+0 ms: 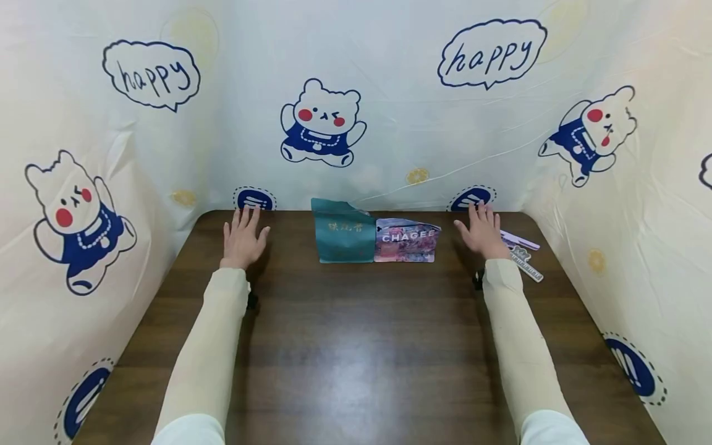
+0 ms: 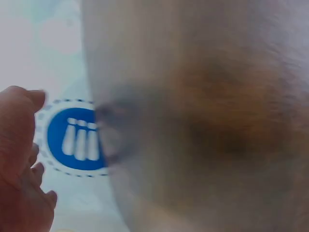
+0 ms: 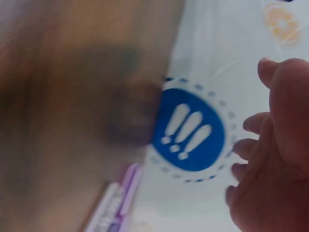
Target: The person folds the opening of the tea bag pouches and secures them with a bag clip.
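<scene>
My left hand (image 1: 243,240) is spread flat over the far left of the brown table, fingers straight and pointing at the back cloth. Toward the far right my right hand (image 1: 483,232) lies in the same way, with nothing in its grasp. Between them, at the table's back, stand a teal pouch (image 1: 345,238) and a pink-purple pouch (image 1: 406,242) lettered CHAGEE, side by side. Just beside the right hand are a lilac pen-like stick (image 1: 520,240) and a small ruler (image 1: 527,267) with a decorated top, partly behind the hand and also visible in the right wrist view.
A white cloth (image 1: 400,123) printed with bears and the word happy hangs behind and on both sides of the table. The dark wooden tabletop (image 1: 356,346) stretches from the pouches toward the person, with light reflecting off its middle.
</scene>
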